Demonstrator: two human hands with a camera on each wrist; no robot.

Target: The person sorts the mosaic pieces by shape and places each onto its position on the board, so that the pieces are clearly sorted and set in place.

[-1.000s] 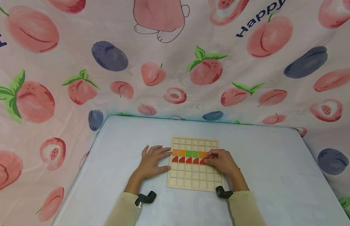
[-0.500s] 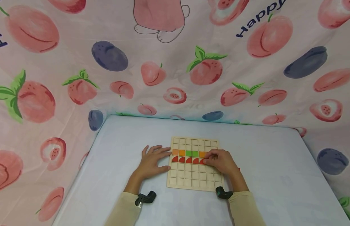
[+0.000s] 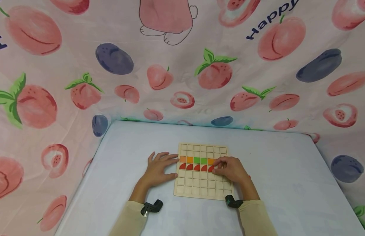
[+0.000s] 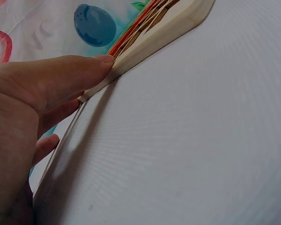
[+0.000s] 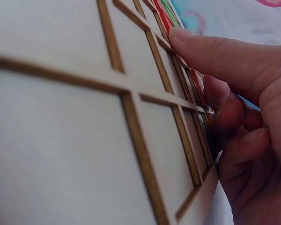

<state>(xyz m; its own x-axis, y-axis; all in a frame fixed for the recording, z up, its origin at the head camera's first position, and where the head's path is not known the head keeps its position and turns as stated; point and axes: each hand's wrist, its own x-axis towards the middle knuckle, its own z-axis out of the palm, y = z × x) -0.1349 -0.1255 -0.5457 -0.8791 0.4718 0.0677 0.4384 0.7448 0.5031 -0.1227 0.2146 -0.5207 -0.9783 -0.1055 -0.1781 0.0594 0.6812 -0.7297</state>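
Note:
A light wooden grid board (image 3: 197, 190) lies on the table. One row has orange (image 3: 189, 160) and green square tiles (image 3: 197, 160); below it runs a row of red quarter-circle tiles (image 3: 197, 167). My left hand (image 3: 159, 170) is spread at the board's left side, its thumb touching the edge in the left wrist view. My right hand (image 3: 231, 168) bends over the right end of both coloured rows. In the right wrist view its thumb (image 5: 215, 54) reaches the grid near some red, with the other fingers curled. Whether it pinches a tile I cannot tell.
The white tabletop (image 3: 126, 137) surrounds the board. A small red piece (image 3: 249, 177) shows just past my right wrist. A fruit-print cloth (image 3: 182, 82) rises behind the table. Each wrist carries a dark camera mount (image 3: 153, 206).
My right thumb has drawn slightly away from the last visible red tile, widening its gap to the index finger. The left hand and board have stayed put.

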